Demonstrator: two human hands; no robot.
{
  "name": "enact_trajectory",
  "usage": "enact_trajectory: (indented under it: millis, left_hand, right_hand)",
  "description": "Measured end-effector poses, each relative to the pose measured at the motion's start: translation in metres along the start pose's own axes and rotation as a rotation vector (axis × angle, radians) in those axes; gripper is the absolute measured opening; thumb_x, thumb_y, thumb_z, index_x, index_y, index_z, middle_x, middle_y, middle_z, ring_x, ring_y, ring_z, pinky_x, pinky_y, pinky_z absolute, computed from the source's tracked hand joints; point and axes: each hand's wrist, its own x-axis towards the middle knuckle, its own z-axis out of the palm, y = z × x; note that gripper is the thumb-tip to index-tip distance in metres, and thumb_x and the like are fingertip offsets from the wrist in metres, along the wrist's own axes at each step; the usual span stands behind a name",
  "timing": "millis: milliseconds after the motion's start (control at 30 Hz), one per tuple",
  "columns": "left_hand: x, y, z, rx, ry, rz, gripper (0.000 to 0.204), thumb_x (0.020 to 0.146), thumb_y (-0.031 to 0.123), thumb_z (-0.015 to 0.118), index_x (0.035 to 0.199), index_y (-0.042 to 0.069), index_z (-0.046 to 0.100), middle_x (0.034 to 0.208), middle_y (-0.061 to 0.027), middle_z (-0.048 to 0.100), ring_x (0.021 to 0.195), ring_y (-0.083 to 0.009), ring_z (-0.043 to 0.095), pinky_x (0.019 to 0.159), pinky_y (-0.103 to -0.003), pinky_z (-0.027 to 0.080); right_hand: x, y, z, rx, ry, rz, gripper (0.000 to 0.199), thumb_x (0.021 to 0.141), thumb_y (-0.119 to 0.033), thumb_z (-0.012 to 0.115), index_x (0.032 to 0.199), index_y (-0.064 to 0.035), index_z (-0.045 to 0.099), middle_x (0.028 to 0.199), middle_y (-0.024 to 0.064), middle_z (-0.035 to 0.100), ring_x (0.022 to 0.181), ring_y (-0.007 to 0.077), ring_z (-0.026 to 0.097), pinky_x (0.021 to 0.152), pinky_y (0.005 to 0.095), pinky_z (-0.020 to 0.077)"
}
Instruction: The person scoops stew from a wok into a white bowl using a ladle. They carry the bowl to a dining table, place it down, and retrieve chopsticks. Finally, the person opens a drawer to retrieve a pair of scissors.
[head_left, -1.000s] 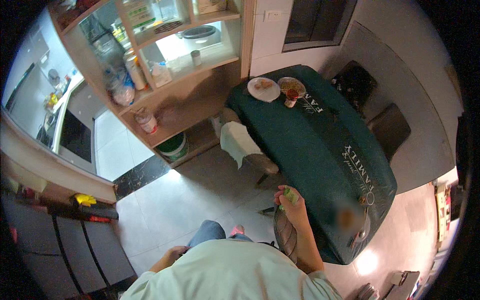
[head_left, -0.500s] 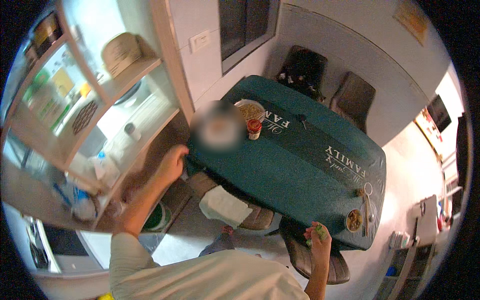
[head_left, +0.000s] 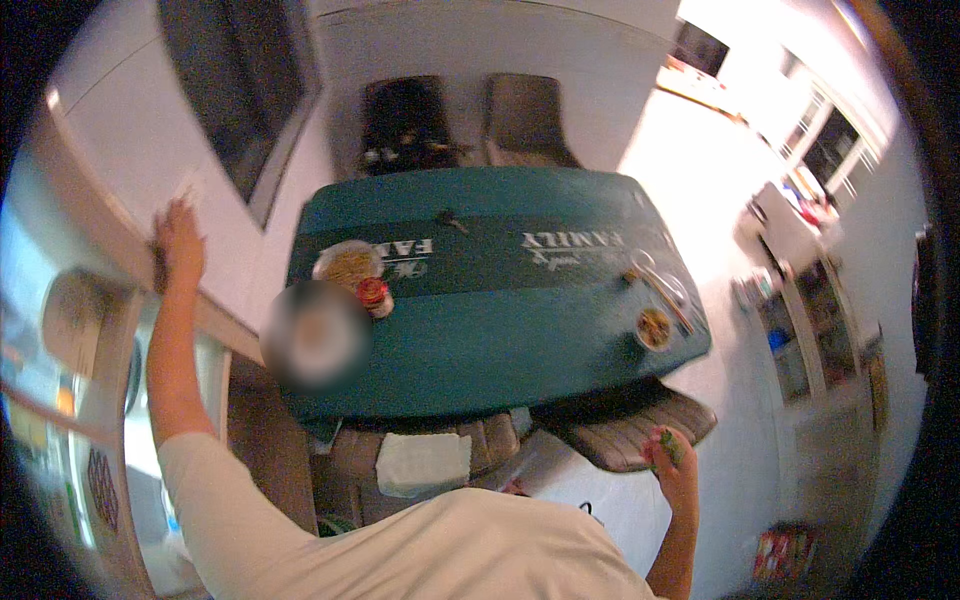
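My left hand (head_left: pixel 180 250) is raised at the far left with its fingers stretched upward. Its fingertips lie at or over a white wall switch (head_left: pixel 191 188), mostly covered; I cannot tell whether they press it. Low on the right, my right hand (head_left: pixel 680 465) is closed around a small crumpled red-and-green thing (head_left: pixel 662 449), blurred, perhaps a wrapper. That hand hangs beside a brown chair (head_left: pixel 625 425), apart from the table with its dark green cloth (head_left: pixel 480 350).
A noodle-like dish fills a bowl (head_left: pixel 348 266) beside a red-lidded jar (head_left: pixel 375 297). Another small bowl of food (head_left: pixel 655 329) is at the table's right, near chopsticks (head_left: pixel 672 304). A pale cloth (head_left: pixel 424 463) lies on a near chair. Lit shelves (head_left: pixel 85 330) flank my left arm.
My left hand has risen from beside the table to the wall switch. The view has turned, so the table appears squarer. My right hand still holds the red-and-green thing.
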Motion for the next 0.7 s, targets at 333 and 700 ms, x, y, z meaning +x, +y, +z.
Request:
enact_trajectory:
  millis: [333,700]
  left_hand:
    - [-0.004,0.013,-0.036,0.020,-0.051,-0.030,0.054,0.083,0.037,0.049,0.128,0.009,0.037,0.140,-0.0113,0.022,0.131,-0.0288,0.011,0.100,-0.059,0.010]
    - [-0.155,0.158,-0.230,-1.656,0.548,0.565,0.022,0.081,0.005,0.048,0.102,0.003,0.053,0.092,-0.0122,0.058,0.086,-0.0229,0.056,0.075,-0.030,0.044]
  right_hand:
    - [-0.026,0.000,-0.020,-0.156,0.052,0.020,0.023,0.083,-0.010,0.056,0.104,-0.0023,0.051,0.084,0.0056,0.059,0.076,0.0138,0.057,0.070,0.0269,0.0473]
    - [-0.039,0.016,-0.097,-0.153,0.176,0.017,0.021,0.084,-0.009,0.055,0.103,-0.0027,0.054,0.078,0.0045,0.059,0.073,0.0118,0.056,0.067,0.0261,0.0471]
